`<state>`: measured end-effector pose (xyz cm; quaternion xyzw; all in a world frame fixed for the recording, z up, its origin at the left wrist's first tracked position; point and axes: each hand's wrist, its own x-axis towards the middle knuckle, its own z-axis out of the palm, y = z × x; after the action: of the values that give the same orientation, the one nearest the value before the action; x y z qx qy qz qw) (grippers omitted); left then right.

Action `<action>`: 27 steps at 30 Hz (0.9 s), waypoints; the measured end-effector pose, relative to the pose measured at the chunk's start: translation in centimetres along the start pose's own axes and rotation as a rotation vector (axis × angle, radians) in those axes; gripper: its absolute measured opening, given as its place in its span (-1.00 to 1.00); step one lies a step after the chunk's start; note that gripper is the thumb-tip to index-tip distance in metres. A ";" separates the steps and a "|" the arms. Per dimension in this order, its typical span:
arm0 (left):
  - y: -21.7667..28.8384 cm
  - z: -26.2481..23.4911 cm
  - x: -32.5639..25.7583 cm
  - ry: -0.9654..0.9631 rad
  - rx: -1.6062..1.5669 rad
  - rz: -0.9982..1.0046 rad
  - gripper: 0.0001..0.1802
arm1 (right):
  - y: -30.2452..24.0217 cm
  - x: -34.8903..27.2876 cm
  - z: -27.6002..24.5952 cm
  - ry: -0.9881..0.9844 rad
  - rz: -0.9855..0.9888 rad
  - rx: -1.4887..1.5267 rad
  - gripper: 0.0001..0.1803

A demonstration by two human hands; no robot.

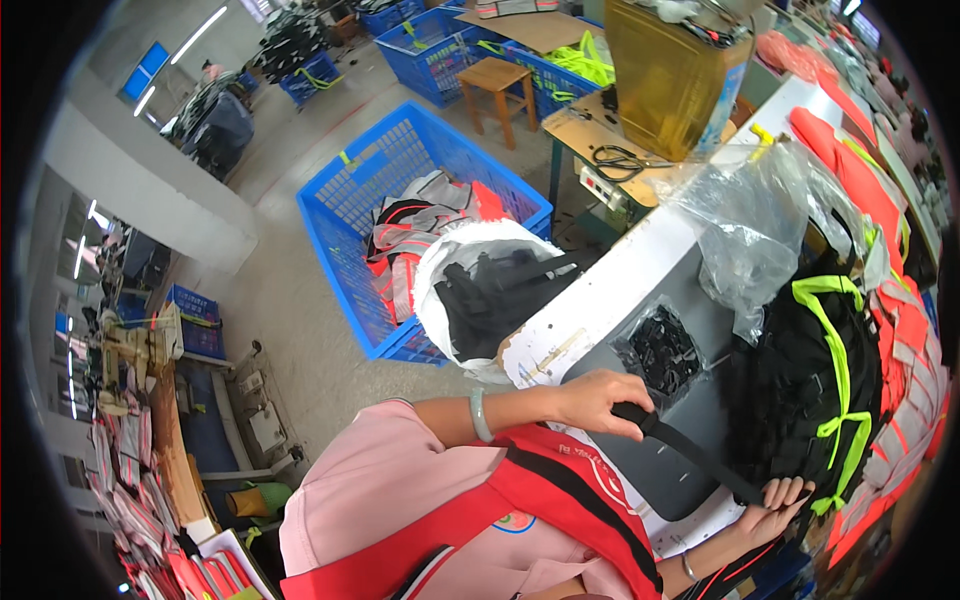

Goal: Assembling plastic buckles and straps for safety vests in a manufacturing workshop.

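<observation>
Pink shirt: lay nearest the camera, with a red apron crossing it.
Black strap: ran straight and slanting between the two hands, over the grey top of the table, near its front edge.
Left hand: its grip was closed on the strap's bunched upper end; a pale green bangle circled the wrist.
Right hand: its grip was folded over the strap's lower end, just beside a heap of black cloth.
Bright trim: yellow-green strips lay across that heap.
Table bags: a small clear bag of black parts sat beyond the left hand; a larger crumpled clear bag lay farther back.
Blue basket: stood on the floor past the table, with grey and red cloth inside.
White sack: sat between basket and table, holding black pieces.
Background: a wooden stool stood behind the basket; scissors lay beside a yellowish tin.
</observation>
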<state>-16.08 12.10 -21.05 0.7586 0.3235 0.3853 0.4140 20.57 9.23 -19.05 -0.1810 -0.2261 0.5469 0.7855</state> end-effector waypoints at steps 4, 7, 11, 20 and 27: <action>1.0 2.0 0.8 -0.096 -0.025 -0.079 -0.59 | 6.6 -2.6 6.4 0.252 0.183 -0.932 -0.86; 2.0 2.1 1.5 -0.107 0.033 -0.101 -0.60 | 11.1 -4.8 8.9 -0.302 0.252 -1.197 -0.92; 0.8 2.0 1.0 -0.051 0.013 -0.067 -0.59 | 11.7 -5.5 9.8 -0.257 0.336 -1.213 -0.91; 0.9 1.5 1.1 -0.094 0.164 0.077 -0.60 | 11.1 -5.2 8.9 -0.242 0.497 -1.078 -0.90; 1.5 0.9 1.5 -0.160 0.329 0.147 -0.62 | 11.1 -6.4 8.6 -0.270 0.451 -1.188 -0.91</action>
<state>-14.31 12.31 -19.55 0.8659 0.2920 0.2948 0.2794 5.28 7.31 -18.82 -0.5572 -0.5433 0.4983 0.3821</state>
